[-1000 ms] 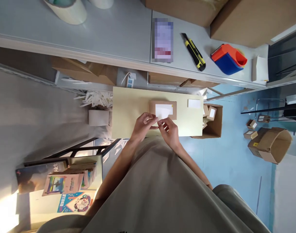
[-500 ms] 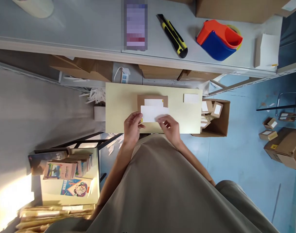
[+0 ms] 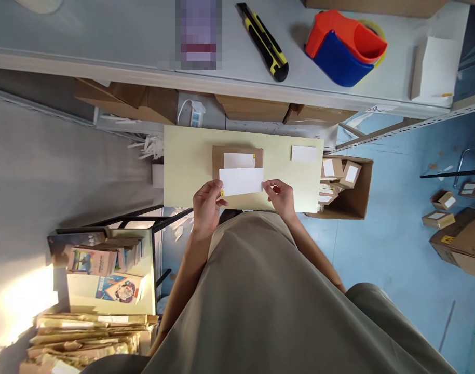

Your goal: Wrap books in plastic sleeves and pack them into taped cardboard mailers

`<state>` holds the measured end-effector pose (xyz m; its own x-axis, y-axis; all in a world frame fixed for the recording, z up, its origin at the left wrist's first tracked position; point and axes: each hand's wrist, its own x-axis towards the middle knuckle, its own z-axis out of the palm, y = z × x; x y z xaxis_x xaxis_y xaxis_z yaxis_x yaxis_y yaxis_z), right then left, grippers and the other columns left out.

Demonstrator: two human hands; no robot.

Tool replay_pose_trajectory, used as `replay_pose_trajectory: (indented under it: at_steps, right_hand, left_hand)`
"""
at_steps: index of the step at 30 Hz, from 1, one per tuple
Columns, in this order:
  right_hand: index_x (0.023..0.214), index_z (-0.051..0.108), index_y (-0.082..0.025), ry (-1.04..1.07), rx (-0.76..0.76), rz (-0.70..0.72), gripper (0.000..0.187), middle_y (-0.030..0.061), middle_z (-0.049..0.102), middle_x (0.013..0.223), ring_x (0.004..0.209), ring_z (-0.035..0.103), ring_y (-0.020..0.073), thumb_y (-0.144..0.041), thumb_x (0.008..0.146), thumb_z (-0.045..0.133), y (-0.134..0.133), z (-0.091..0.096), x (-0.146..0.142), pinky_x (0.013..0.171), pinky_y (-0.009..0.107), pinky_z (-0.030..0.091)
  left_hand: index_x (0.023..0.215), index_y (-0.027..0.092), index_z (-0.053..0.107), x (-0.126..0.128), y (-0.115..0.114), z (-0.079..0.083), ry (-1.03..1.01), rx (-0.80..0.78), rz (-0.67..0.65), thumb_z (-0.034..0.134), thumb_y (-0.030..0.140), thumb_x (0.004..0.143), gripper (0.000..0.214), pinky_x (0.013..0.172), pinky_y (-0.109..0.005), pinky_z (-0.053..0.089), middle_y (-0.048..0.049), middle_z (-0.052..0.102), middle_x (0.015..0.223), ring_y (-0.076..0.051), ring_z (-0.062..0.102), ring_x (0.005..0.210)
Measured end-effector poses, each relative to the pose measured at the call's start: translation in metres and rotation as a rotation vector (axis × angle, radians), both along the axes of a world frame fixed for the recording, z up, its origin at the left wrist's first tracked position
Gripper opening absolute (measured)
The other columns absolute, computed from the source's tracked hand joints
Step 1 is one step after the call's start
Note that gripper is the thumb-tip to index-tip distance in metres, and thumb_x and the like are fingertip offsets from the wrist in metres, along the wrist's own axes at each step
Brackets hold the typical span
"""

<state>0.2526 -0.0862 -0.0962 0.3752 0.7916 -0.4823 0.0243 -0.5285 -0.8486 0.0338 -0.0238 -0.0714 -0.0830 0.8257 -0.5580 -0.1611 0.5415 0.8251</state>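
A small brown cardboard box (image 3: pixel 237 158) with a white label stuck on its top lies on a pale yellow board (image 3: pixel 182 166). Just in front of the box I hold a white paper sheet (image 3: pixel 241 181) flat between both hands. My left hand (image 3: pixel 206 205) pinches its left end, where a small yellow mark shows. My right hand (image 3: pixel 280 196) pinches its right end. A second white label (image 3: pixel 304 154) lies on the board to the right.
A grey table holds a yellow-black utility knife (image 3: pixel 263 42), a red and blue tape dispenser (image 3: pixel 344 49) and a white box (image 3: pixel 434 75). An open carton (image 3: pixel 348 184) of labelled small boxes stands right of the board. Books (image 3: pixel 100 254) are stacked lower left; more cartons (image 3: pixel 459 244) lie on the blue floor.
The white sheet has come off the box top and is now held stretched between both hands, nearer me. A label stays on the box. The view has shifted.
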Motion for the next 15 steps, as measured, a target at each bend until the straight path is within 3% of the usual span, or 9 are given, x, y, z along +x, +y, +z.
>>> replay_pose_trajectory:
  at_steps: [4, 9, 15]
  right_hand:
    - [0.088, 0.074, -0.026, -0.016, 0.027, 0.079, 0.044, -0.0018, 0.065, 0.07, 0.059, 0.056, 0.016, -0.07, 0.091, 0.073, 0.003, -0.004, -0.002, 0.062, 0.033, 0.052]
    - [0.09, 0.07, -0.026, -0.024, 0.029, 0.135, 0.038, 0.0011, 0.072, 0.084, 0.065, 0.06, 0.0165, -0.064, 0.094, 0.07, 0.012, -0.018, -0.011, 0.064, 0.031, 0.052]
    - [0.089, 0.067, -0.025, -0.121, -0.036, 0.135, 0.038, 0.0036, 0.078, 0.092, 0.076, 0.07, 0.0187, -0.06, 0.104, 0.066, 0.047, -0.058, -0.017, 0.072, 0.03, 0.054]
  left_hand:
    - [0.097, 0.022, 0.077, -0.006, -0.002, -0.024, 0.149, 0.057, 0.021, 0.092, 0.058, 0.073, 0.046, 0.056, -0.021, 0.061, -0.0001, 0.066, 0.085, -0.014, 0.064, 0.077]
    - [0.098, 0.021, 0.076, -0.016, 0.001, -0.069, 0.285, 0.081, 0.024, 0.087, 0.059, 0.078, 0.044, 0.072, -0.03, 0.068, -0.003, 0.072, 0.093, -0.019, 0.071, 0.09]
    - [0.095, 0.018, 0.077, -0.013, 0.039, -0.114, 0.372, 0.106, -0.03, 0.081, 0.055, 0.084, 0.038, 0.078, -0.03, 0.06, -0.004, 0.074, 0.086, -0.018, 0.069, 0.083]
